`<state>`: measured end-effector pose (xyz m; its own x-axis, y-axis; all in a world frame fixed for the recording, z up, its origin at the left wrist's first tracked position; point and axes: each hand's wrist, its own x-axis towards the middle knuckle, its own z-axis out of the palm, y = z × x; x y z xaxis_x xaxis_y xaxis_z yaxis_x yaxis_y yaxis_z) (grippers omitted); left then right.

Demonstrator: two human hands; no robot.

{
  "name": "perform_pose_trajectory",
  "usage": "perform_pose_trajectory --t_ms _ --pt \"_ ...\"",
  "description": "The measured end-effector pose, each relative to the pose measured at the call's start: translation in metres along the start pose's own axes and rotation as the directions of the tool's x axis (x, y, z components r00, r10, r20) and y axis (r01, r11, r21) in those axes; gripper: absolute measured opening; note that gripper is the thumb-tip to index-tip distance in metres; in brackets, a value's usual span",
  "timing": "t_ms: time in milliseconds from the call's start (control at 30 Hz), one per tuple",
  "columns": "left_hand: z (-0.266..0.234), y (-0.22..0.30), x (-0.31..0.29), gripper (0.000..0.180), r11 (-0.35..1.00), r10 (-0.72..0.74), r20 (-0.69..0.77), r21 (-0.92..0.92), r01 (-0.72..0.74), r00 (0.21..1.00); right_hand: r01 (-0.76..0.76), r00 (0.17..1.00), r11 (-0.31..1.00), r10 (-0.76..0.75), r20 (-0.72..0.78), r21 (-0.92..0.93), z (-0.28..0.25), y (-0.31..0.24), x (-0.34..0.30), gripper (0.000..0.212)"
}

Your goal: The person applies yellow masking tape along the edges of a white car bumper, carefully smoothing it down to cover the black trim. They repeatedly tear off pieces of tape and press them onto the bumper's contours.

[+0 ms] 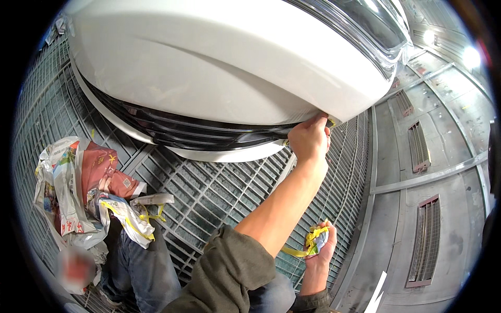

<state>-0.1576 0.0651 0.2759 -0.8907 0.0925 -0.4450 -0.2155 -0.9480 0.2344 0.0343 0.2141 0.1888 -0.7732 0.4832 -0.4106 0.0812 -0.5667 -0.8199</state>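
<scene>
A white car bumper (229,78) fills the upper middle, with a black lower grille (209,130) along its underside. My left hand (309,140) reaches up to the bumper's lower right corner. Its fingers are closed against the edge, and their tips are partly hidden. A small bit of yellow (330,123) shows beside these fingers. Lower and to the right, my right hand (324,249) is closed around a crumpled wad of yellow tape (315,239) with some printed film in it. A loose strip of the tape trails to the left.
Crumpled printed plastic sheets (73,182) with yellow tape lie at left, by my jeans-clad leg (148,261). The floor is metal grating (209,188). A grey panelled wall (449,193) with vents stands at right. Above the bumper is a headlight (360,26).
</scene>
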Motion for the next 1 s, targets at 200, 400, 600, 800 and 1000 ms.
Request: perform_pose_trajectory --t_ms 200,400,600,800,1000 --pt "0.002 0.005 0.002 0.016 1.000 0.015 -0.043 0.003 -0.015 0.999 -0.034 0.999 0.999 0.034 0.036 0.021 -0.003 0.004 -0.002 0.017" --pt "0.009 0.004 0.003 0.010 1.000 0.004 -0.022 -0.015 -0.004 1.000 -0.060 0.998 0.998 0.060 0.030 0.026 -0.006 0.006 -0.003 0.019" --pt "0.014 0.005 0.003 0.010 0.999 -0.007 -0.039 0.036 0.009 0.999 -0.163 0.986 0.983 0.161 0.035 0.081 -0.011 0.010 -0.002 0.021" --pt "0.019 0.000 0.007 0.012 0.999 -0.035 -0.044 -0.018 0.034 0.998 -0.231 0.970 0.972 0.226 0.093 0.050 -0.009 0.012 -0.008 0.018" --pt "0.016 0.001 0.001 0.015 0.995 -0.016 0.035 -0.102 0.020 0.999 -0.225 0.974 0.972 0.222 0.050 0.074 -0.010 0.017 -0.007 0.016"
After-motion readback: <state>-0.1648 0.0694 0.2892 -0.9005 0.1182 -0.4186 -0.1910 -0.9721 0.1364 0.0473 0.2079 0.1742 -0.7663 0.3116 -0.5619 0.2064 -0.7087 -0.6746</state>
